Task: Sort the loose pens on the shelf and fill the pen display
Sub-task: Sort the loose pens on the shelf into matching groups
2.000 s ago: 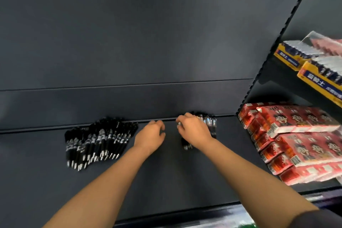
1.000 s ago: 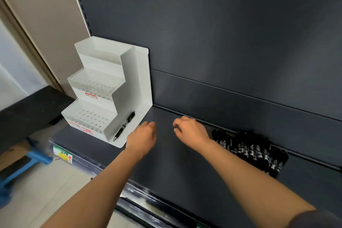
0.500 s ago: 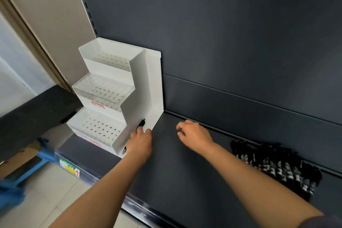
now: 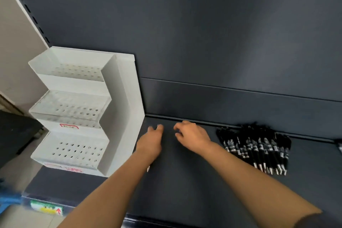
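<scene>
**One pen [image 4: 148, 168] under the left hand [image 4: 150, 142], heap waiting**

The heap of pens [image 4: 253, 147] is black, with slim stiff barrels that look light. It lies on the shelf [image 4: 185, 187] at 3 o'clock of the right hand [image 4: 192, 137], near it but not touching. The tips point to 6 o'clock, and the barrels are packed side by side and partly stacked.

My judgement is that the round barrels will roll and slide off one another if the heap is nudged. They are not fragile, though the tips want some care. They are best pinched mid-barrel between thumb and two fingers, one or a few at a time, tip down for the holes.

The display [image 4: 74, 113] is white, with three stepped tiers of holes, and no pen stands in any hole I can see. It sits just beside the left hand, at its 9 o'clock.

The left hand is palm down, low over the shelf, with the forearm reaching in from 6 o'clock. The lone pen shows only its tip beneath the wrist, and the barrel is hidden under the palm. The fingers are blurred, so I cannot tell whether they are clamped on the pen or merely lying over it.

The right hand is palm down, close by at 3 o'clock of the left. Its fingers are loosely curled and a little apart, tips toward the shelf, with nothing seen in them.
</scene>
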The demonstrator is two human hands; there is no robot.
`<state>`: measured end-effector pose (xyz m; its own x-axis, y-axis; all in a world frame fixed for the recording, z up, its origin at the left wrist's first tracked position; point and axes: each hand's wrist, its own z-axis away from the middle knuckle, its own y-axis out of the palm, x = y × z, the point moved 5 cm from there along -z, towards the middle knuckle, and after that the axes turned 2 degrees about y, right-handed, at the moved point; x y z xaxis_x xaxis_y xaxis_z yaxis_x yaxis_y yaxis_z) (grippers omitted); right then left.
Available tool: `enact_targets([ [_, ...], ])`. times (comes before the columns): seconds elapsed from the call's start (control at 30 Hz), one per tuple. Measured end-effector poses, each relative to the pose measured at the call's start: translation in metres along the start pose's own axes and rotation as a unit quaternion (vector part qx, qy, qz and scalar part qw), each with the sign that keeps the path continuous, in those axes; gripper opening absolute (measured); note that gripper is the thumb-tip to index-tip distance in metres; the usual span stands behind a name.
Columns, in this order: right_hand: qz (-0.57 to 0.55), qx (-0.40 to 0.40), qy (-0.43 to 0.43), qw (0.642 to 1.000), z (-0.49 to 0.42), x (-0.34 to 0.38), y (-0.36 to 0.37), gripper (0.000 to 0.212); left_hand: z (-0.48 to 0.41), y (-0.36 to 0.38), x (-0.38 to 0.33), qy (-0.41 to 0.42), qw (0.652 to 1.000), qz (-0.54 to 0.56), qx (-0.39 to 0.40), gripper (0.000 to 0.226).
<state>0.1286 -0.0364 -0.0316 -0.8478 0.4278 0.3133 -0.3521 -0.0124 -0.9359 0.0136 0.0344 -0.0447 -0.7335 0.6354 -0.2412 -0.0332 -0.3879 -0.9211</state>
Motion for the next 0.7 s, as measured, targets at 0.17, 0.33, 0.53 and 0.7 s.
enact_targets([
  [0.17, 0.013, -0.03, 0.065, 0.997, 0.023, -0.047, -0.021, 0.028, -0.02, 0.002, -0.071, 0.088, 0.996, 0.015, 0.017, 0.048],
  [0.33, 0.014, -0.057, 0.127, 0.99, 0.053, -0.098, -0.038, 0.027, -0.025, 0.016, -0.137, 0.154, 0.984, 0.07, 0.048, 0.047],
  [0.53, 0.007, -0.105, 0.175, 0.979, 0.089, -0.154, -0.059, 0.026, -0.023, 0.037, -0.205, 0.173, 0.969, 0.156, 0.08, 0.037],
  [0.7, -0.012, -0.116, 0.188, 0.975, 0.115, -0.198, -0.069, 0.029, -0.029, 0.049, -0.241, 0.13, 0.969, 0.198, 0.076, 0.045],
])
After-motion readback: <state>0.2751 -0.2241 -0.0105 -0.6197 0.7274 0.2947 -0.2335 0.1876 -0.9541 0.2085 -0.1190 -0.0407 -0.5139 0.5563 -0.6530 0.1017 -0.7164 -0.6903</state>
